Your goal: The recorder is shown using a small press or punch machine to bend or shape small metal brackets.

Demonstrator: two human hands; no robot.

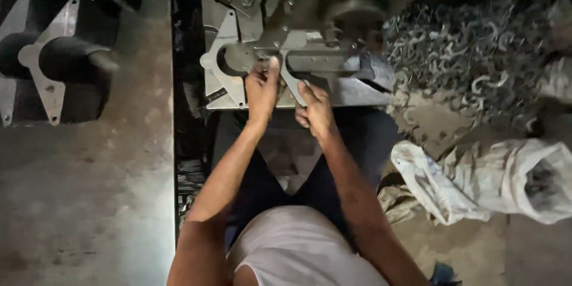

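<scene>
I sit facing a metal press machine [333, 68] with a flat grey bed. My left hand [262, 86] reaches onto the bed, its fingertips pinched on a small metal piece [260, 58] beside a round opening [233, 58]. My right hand [316, 110] rests at the bed's front edge, thumb against a dark metal block [325, 62]; whether it holds anything I cannot tell. A blurred dark part of the machine [357, 12] hangs above the block.
A heap of small curved metal pieces [471, 47] lies to the right of the machine. A white sack [500, 179] slumps on the floor at right. At far left stands another dark machine with pale triangular brackets [53, 59]. Bare concrete floor [101, 190] lies between.
</scene>
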